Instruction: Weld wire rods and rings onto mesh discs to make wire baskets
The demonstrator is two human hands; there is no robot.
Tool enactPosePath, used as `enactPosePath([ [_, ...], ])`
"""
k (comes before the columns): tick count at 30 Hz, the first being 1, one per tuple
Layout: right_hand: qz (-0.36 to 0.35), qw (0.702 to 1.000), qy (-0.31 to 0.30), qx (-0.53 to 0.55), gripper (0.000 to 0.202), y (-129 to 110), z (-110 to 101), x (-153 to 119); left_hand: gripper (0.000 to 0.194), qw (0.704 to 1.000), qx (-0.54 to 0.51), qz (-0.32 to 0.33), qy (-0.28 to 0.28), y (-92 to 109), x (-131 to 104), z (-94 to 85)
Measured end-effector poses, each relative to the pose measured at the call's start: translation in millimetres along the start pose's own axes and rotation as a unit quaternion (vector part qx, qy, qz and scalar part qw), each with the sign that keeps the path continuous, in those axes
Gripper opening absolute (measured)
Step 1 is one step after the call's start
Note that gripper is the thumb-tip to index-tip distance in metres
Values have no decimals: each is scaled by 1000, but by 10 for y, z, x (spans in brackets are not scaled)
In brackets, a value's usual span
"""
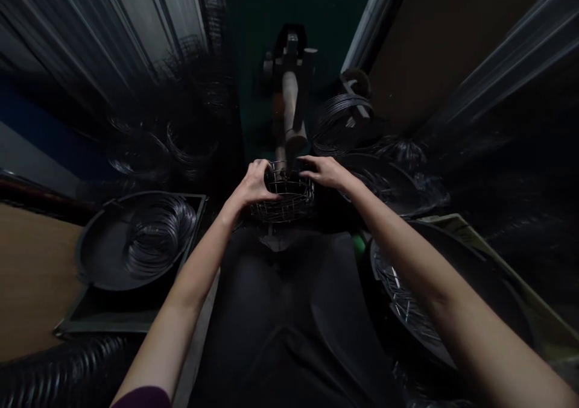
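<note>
A round wire basket (289, 206) with an open grid of thin metal wires sits in front of my lap, under the end of a machine arm. My left hand (257, 185) grips its left side, with the thumb lying across the near wires and the fingers bent over the rim. At the upper right of the basket, my right hand (323, 172) has its fingers curled against the rim. Shadow hides the fingertips in part. The machine (292, 94), with a pale cylindrical arm, reaches down to the basket's far side.
To the left, a black basin (106, 239) holds a coil of wire rings (160, 233). Another dark basin (461, 269) at right contains cut wire pieces (407, 299). Wire coils (344, 109) stand beside the green machine base (253, 16). Dark wire rings (67, 372) lie at lower left.
</note>
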State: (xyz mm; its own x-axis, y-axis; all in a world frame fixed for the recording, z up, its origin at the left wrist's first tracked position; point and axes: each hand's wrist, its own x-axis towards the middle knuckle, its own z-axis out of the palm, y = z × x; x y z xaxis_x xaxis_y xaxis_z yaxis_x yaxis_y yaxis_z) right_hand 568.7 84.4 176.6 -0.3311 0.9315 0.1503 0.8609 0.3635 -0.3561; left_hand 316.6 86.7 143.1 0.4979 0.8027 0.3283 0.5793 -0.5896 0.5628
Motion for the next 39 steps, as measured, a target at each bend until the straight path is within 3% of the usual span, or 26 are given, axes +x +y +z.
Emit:
enactPosePath([
  [3,-14,998,-38,-40,44,-12,43,74,63,1000,-5,9,0,20,-5,-2],
  [10,-15,993,33,-110,39,92,194,132,63,1000,-3,6,9,21,110,17],
  [16,13,992,42,-118,38,91,158,246,63,1000,-1,-1,7,13,226,-16],
  [23,-4,994,15,-108,42,125,146,299,64,1000,0,1,9,3,249,-4],
  [32,24,991,63,-118,34,132,250,331,60,1000,-8,-4,3,-40,275,50],
  [39,11,997,53,-51,42,223,162,344,62,1000,-23,-5,13,-77,253,20],
])
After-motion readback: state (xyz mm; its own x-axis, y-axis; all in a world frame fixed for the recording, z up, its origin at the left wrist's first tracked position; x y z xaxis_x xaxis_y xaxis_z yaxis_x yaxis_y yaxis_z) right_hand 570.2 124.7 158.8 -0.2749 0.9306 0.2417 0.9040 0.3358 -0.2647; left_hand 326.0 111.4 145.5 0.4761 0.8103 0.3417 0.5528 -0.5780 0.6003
